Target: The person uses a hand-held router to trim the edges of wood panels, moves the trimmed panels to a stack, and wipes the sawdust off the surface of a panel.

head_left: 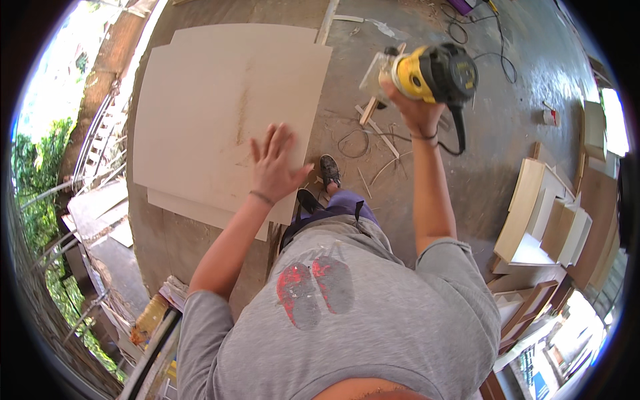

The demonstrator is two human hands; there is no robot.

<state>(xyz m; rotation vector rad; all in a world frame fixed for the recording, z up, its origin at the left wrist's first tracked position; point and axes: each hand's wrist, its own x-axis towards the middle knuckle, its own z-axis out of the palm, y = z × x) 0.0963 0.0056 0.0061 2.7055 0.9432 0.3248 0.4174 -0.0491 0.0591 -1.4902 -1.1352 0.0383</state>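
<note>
My right hand grips a yellow and black router with a clear base, raised above the floor to the right. Its black cord loops down past my wrist. Over the near right part of a large pale board, my left hand is spread and slightly blurred; I cannot tell if it touches the surface. A streak of brown sawdust lies on the board beyond my left fingers. Another sheet sticks out beneath the near edge.
Thin wood strips and cord lie on the floor by my shoes. To the right stand wooden cabinet boxes and a small white and red can. A purple object with cables sits at the far right.
</note>
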